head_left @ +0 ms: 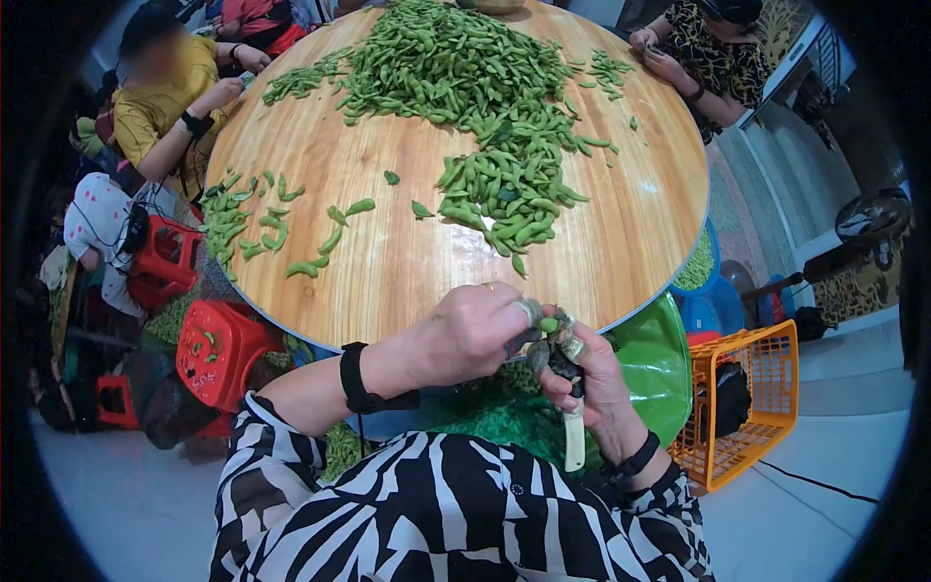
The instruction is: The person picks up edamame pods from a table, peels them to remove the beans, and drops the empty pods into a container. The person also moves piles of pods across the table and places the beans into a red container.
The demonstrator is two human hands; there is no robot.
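My left hand [475, 325] is closed in a pinch in front of the table edge, with greyish coverings on its fingertips. A green soybean pod [549, 325] shows at those fingertips, between my two hands. My right hand [596, 378] is wrapped round a tool with a cream handle [575, 441], which points down towards my lap. Dark material covers its upper part, so I cannot see what kind of tool it is. Just beyond my hands, a large heap of soybean pods [509, 184] stretches back across the round wooden table [388, 262].
Loose pods [225, 221] lie at the table's left. Two people [160, 107] [713, 58] sit across on either side, hands busy. A green basin [655, 373] and an orange crate [742, 407] stand at my right. Red stools [218, 354] are on the left, blue tubs [713, 306] at right.
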